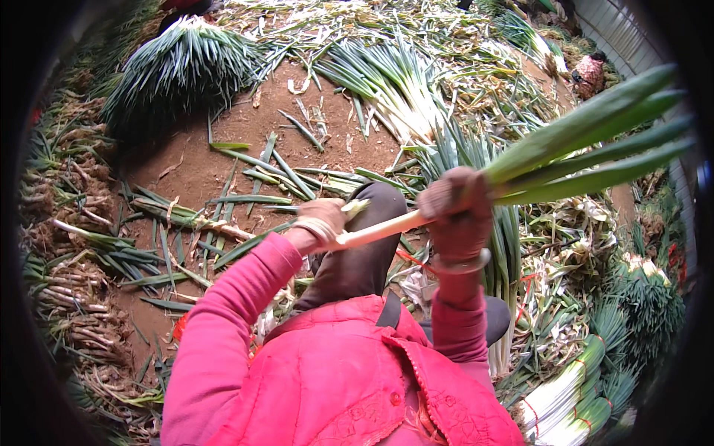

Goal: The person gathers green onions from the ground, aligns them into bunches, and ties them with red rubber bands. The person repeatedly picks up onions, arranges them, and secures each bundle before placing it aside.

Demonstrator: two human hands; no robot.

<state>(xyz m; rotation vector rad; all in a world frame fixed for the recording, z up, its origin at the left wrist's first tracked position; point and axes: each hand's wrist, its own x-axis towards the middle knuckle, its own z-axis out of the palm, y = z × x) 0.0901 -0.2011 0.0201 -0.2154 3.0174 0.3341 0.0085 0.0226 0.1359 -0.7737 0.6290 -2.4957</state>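
My right hand [456, 214], which seems to be in a brownish glove, grips a large Welsh onion [382, 230] where its white stalk meets the leaves. The onion's green leaves [580, 136] fan out to the upper right. My left hand [321, 218] is closed near the stalk's other end, with a pale leaf piece [356, 208] sticking out of its fingers. The stalk's lower end passes by my left wrist, and its tip is hard to make out. Beneath both hands is my bent knee [379, 209] in dark trousers.
Untrimmed onions with soil-covered roots [83, 312] line the left. Cleaned onions [390, 92] lie ahead, near a large green-leaved heap [178, 72]. Tied white-stalked bundles [563, 396] rest at lower right. Peeled leaf waste [580, 240] covers the right side; loose leaves [262, 167] litter the brown ground.
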